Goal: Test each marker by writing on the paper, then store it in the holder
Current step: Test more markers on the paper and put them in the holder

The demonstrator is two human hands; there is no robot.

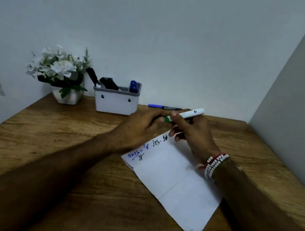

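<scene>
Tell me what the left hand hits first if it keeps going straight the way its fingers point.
Likely the right hand: the left hand points right and slightly away, already meeting it at the green marker both grip. Depth beyond is unclear.

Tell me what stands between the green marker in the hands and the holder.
Nothing visible: the green marker, held by both hands, is above bare table, just right of the holder. The holder's middle looks open between the stored markers.
</scene>
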